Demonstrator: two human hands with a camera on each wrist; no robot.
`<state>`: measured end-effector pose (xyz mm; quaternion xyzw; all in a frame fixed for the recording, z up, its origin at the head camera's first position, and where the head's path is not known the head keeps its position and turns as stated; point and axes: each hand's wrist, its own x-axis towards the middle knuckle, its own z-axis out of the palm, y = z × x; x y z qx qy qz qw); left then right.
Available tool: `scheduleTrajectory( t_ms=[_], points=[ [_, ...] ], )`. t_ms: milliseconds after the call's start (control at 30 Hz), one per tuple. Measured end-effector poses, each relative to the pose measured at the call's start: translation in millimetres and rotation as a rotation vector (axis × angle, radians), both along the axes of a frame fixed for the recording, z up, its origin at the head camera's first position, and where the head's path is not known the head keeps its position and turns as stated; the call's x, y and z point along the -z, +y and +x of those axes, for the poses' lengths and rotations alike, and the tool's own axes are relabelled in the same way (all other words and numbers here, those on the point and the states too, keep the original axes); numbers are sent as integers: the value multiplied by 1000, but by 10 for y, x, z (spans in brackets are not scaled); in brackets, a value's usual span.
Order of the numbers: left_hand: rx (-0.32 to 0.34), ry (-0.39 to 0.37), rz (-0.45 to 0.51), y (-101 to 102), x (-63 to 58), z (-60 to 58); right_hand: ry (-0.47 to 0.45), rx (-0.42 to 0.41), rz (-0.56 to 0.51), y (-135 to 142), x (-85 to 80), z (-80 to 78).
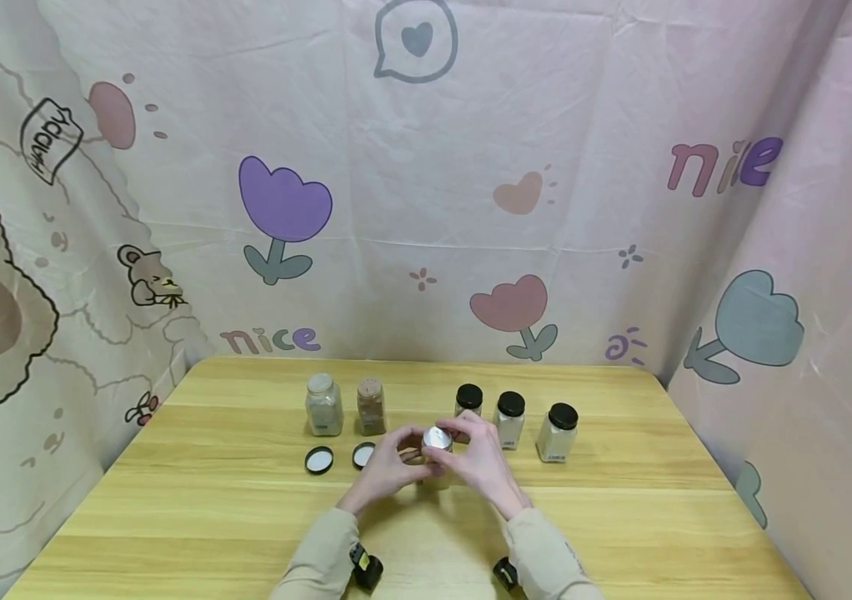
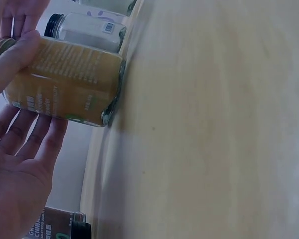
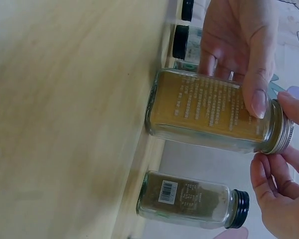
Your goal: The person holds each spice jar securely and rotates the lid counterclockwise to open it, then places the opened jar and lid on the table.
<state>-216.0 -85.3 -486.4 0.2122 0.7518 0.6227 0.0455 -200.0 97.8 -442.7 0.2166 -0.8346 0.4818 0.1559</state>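
Note:
A square glass spice jar [image 3: 199,107] of orange-brown powder stands near the middle of the table, topped by a silver lid [image 1: 437,439]. My left hand [image 1: 393,467] holds its body, thumb on one face and fingers around the other side. With thumb and fingertips, my right hand [image 1: 482,460] pinches the rim of the silver lid. Two jars without black lids are beyond my left hand: a wide one with pale contents [image 1: 324,408] and a brown cinnamon jar [image 1: 371,410]. Two black lids, one left [image 1: 318,460] and one right [image 1: 363,454], lie white inside up before them.
Behind and right of my right hand stand three black-lidded jars: one partly hidden [image 1: 468,400], a middle one [image 1: 510,421] and a right one [image 1: 557,433]. The wooden table [image 1: 193,500] meets a printed cloth [image 1: 396,183] at its back and sides.

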Motion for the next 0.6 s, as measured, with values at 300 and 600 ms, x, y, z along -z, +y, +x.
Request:
scheduleTrajectory(
  t_ms=[300,600],
  points=[
    [16,20,4,-5,25,-25,-3,-12,-12,-5,9,-11],
    [9,22,-4,-5,23,-19,-6,-36,-36,2,14,-18]
  ],
)
